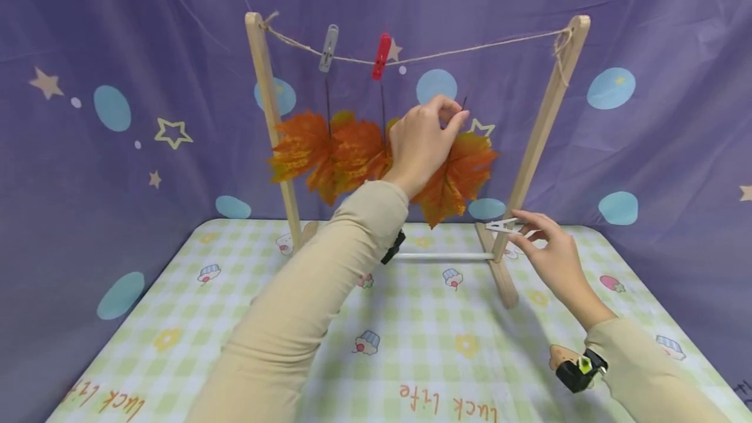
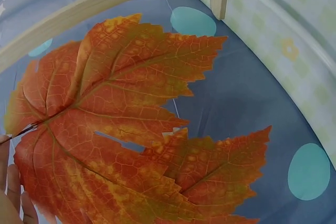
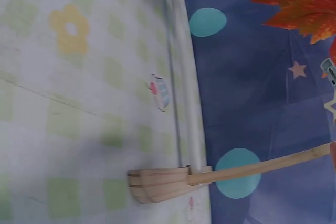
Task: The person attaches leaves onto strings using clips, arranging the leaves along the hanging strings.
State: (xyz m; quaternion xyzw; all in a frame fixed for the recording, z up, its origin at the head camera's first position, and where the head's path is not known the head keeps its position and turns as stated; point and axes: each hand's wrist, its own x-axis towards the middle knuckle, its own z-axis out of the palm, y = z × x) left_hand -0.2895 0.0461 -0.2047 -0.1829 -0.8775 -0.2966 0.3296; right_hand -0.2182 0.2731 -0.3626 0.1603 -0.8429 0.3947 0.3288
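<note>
My left hand (image 1: 423, 139) pinches the dark stem of an orange maple leaf (image 1: 455, 178) between thumb and fingers, below the twine. In the left wrist view this leaf (image 2: 121, 87) fills the middle, its stem running to the fingers (image 2: 13, 192) at the left edge. Lower right, my right hand (image 1: 549, 256) pinches a white clothespin (image 1: 501, 225) in front of the frame's right post. A grey clothespin (image 1: 329, 48) and a red clothespin (image 1: 381, 56) grip the twine (image 1: 458, 52). Two more maple leaves (image 1: 305, 149) hang from them by their stems, the second partly behind my left hand.
Wooden posts, left (image 1: 273, 109) and right (image 1: 543, 119), hold the twine at their tops. A white rod (image 1: 443, 256) joins them low down. The right foot (image 3: 163, 183) stands on the checked tablecloth (image 1: 411, 351). Behind hangs a purple curtain (image 1: 176, 31).
</note>
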